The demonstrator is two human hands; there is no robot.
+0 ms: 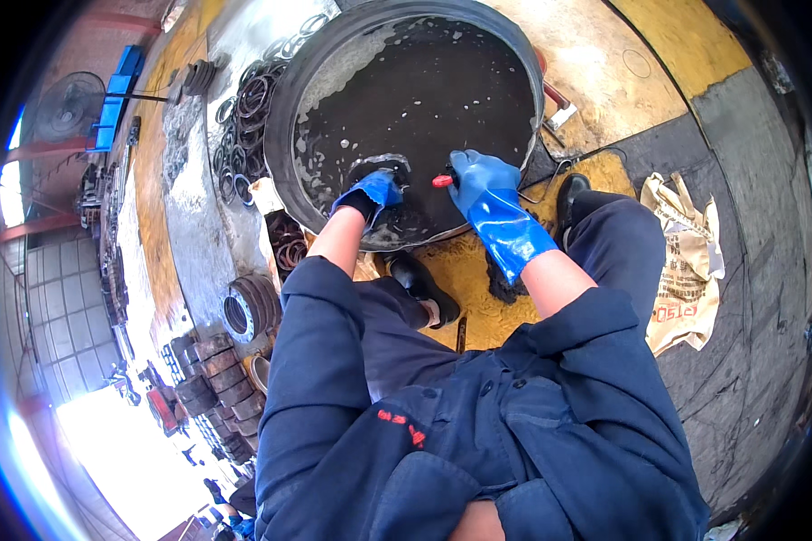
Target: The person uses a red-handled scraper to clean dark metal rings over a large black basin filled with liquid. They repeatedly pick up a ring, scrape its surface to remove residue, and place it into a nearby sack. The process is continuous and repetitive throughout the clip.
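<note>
A wide round black tub (281,135) holds dark liquid (415,81) with pale foam along its far left side. My left hand (375,187), in a blue rubber glove, is at the tub's near side, its fingers lowered to the liquid. It grips a dark, rounded part (390,162) that is partly under the surface. To its right, my right hand (484,180) wears a long blue glove and is closed around a small tool with a red end (442,181). The rest of that tool is hidden by the fist and the liquid.
Black rings (248,104) lie heaped left of the tub, and reddish rings (287,242) beside its near left side. Thick metal rings (251,308) and stacked dark cylinders (221,374) stand farther left. A torn paper sack (686,261) lies to the right. A red-handled tool (559,97) rests beyond the tub.
</note>
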